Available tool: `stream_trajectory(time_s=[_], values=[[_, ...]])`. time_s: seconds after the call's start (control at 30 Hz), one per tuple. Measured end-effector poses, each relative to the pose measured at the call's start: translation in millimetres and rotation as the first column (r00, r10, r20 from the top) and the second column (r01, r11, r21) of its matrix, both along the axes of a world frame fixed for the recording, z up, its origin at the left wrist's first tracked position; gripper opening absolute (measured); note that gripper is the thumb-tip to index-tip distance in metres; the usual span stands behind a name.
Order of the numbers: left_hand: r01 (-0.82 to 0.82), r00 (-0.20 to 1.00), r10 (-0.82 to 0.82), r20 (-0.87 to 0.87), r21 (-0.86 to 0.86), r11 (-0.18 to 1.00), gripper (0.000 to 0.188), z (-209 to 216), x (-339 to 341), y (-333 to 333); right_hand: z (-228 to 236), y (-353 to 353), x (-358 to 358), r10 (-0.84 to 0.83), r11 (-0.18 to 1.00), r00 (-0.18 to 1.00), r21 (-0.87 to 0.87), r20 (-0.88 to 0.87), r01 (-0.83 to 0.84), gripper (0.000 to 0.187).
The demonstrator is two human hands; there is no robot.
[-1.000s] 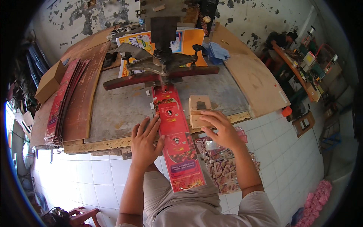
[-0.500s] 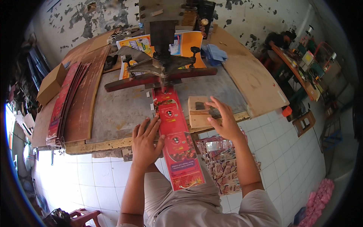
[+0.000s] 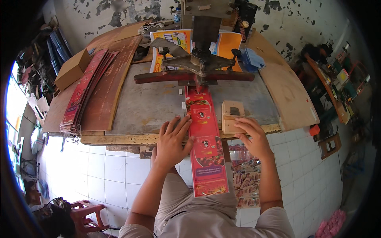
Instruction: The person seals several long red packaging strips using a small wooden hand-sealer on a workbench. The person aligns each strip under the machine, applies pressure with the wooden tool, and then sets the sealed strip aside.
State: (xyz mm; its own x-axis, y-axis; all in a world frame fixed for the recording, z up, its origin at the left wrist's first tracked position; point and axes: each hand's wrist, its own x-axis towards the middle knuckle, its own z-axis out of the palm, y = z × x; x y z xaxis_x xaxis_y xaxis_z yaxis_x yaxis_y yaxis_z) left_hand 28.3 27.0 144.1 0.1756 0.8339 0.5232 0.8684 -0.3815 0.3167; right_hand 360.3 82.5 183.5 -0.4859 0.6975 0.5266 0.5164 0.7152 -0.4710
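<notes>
A long red printed sheet strip [image 3: 206,152] runs from under the press head over the table's near edge, above my lap. My left hand [image 3: 173,139] lies with fingers extended along its left edge, the thumb resting on the strip. To the right of the strip sits a wooden block [image 3: 230,127] with a raised crossbar and a dark patch. My right hand [image 3: 256,139] is at the block's right side, fingertips at the crossbar and thumb apart; whether they press on it is hard to tell. The dark metal press [image 3: 198,65] with its red crossbeam stands over the strip's far end.
Several similar red strips [image 3: 85,91] are stacked at the left, beside a cardboard box [image 3: 72,69]. Blue sheets [image 3: 252,59] lie behind, at right. Printed sheets [image 3: 246,178] show below the table's edge. A red stool [image 3: 88,216] stands on the floor; a person [image 3: 317,51] is at far right.
My right hand has lowered toward the wooden block's crossbar. My left hand stays at the strip's edge. The whole view has shifted, so the table appears farther right.
</notes>
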Motion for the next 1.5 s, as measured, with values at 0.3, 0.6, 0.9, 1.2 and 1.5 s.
stream_trajectory(time_s=[0.3, 0.6, 0.9, 1.2, 1.5], values=[[-0.014, 1.000, 0.014, -0.013, -0.019, 1.000, 0.058, -10, -3, 2, 21, -9, -47, 0.243, 0.968, 0.966, -0.044, -0.086, -0.247, 0.047], [0.005, 1.000, -0.005, -0.003, -0.021, 1.000, 0.059, -5, -3, 2, -4, 69, -96, 0.208, 0.978, 0.977, -0.014, -0.046, -0.209, 0.040], [-0.005, 1.000, 0.005, 0.001, -0.014, 1.000, 0.060, -3, -2, 3, -16, 105, -113, 0.149, 0.989, 0.988, 0.027, -0.033, -0.148, 0.039], [-0.006, 1.000, 0.006, 0.016, -0.022, 1.000, 0.058, 0, -1, 2, -18, 102, -113, 0.161, 0.987, 0.986, 0.039, -0.053, -0.159, 0.040], [0.001, 1.000, 0.000, 0.028, -0.032, 0.999, 0.060, 2, -2, 2, -16, 101, -113, 0.147, 0.989, 0.986, 0.009, -0.081, -0.146, 0.042]])
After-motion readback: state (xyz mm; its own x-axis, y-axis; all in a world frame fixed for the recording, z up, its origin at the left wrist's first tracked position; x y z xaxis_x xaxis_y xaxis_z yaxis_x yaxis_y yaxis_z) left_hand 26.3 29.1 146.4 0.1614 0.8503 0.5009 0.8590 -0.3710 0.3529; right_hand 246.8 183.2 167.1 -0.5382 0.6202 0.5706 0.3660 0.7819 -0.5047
